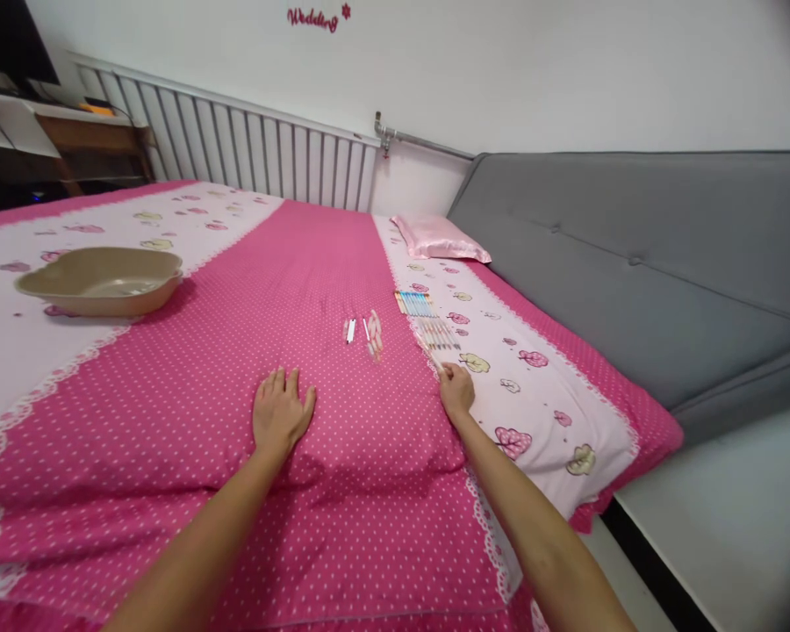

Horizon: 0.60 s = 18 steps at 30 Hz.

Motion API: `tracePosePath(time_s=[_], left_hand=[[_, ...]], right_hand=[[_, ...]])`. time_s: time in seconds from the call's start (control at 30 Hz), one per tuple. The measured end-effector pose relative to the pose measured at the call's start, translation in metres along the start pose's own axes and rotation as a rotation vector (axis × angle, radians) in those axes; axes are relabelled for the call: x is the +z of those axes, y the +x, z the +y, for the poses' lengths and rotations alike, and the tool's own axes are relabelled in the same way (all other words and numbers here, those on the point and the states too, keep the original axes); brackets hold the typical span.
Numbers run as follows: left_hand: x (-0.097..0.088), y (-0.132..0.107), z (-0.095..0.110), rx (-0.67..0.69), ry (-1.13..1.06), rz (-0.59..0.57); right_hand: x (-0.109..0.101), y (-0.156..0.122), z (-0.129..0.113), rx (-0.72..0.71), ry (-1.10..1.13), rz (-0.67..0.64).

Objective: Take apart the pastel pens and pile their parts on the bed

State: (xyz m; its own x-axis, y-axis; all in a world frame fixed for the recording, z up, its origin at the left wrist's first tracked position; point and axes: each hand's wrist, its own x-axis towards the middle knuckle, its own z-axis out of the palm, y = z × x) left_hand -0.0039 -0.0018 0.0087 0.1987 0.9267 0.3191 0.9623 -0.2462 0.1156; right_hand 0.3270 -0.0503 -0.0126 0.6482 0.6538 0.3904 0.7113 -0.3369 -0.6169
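Flat on the pink dotted bedspread (316, 254) rests my left hand (282, 408), fingers spread and nothing in it. My right hand (457, 388) is closed on the end of a slender, pale pen (433, 355), whose far end points toward a neat row of pens. This row of pale pens (440, 333) lies side by side, just beyond my right hand. Past it is another row of pens with blue parts (418, 304). Between my hands and farther off are a small white stick-shaped item (351, 331) and several loose pink-and-white pen-like pieces (375, 333), too small to make out.
An oval beige basin (105, 285) sits on the bed at the left. A pink pillow (438, 238) lies near the grey headboard (632, 237). Behind the bed is a white radiator (237, 140); a desk (92, 136) with a dark screen (10, 44) stands back left.
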Motion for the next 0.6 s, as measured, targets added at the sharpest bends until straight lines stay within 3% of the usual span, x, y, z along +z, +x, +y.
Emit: tracePosePath(time_s=[0.33, 0.6], left_hand=[[0.006, 0.002, -0.003, 0.01, 0.011, 0.057], [0.009, 0.004, -0.005, 0.011, 0.008, 0.066]], right_hand=[[0.042, 0.04, -0.04, 0.021, -0.06, 0.105], [0.067, 0.053, -0.047, 0.017, -0.129, 0.14]])
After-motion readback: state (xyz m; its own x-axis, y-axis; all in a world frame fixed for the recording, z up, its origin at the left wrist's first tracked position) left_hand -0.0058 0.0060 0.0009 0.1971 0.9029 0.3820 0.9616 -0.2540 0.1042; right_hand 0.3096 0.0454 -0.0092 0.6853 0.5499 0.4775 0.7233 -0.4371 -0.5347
